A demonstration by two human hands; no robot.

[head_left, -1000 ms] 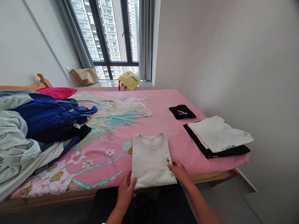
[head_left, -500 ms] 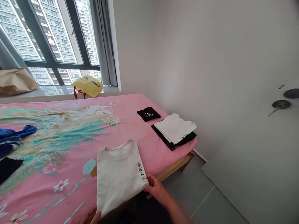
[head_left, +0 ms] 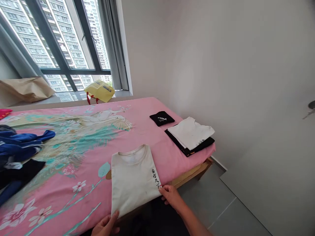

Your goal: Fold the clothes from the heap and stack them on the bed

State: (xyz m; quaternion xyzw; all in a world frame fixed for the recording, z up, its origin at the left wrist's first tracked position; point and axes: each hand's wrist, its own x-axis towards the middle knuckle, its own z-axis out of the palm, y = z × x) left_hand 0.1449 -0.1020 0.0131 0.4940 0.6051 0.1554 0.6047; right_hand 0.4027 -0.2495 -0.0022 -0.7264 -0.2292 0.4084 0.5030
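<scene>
A white T-shirt (head_left: pixel 134 175) with black characters down one side lies folded at the near edge of the bed, its collar facing away from me. My left hand (head_left: pixel 107 224) pinches the near left corner, thumb on top. At the near right corner, my right hand (head_left: pixel 171 195) grips the hem between thumb and fingers, beside the printing. Further right, a folded white shirt (head_left: pixel 188 131) rests on folded black clothing (head_left: pixel 180 148) at the bed's corner. Behind that pile lies a small folded black garment (head_left: pixel 161 118) with white lettering.
Loose blue and dark clothes (head_left: pixel 22 144) are heaped on the left of the pink floral bedsheet (head_left: pixel 137 134). A yellow bag (head_left: pixel 99 90) and a brown paper bag (head_left: pixel 28 89) sit by the window. The wooden bed frame (head_left: pixel 192 171) shows at the right, above grey floor tiles.
The view has turned left, showing more of the clothes heap. Both hands stay at the shirt's near corners; more of my left hand is visible. The shirt lies much as before.
</scene>
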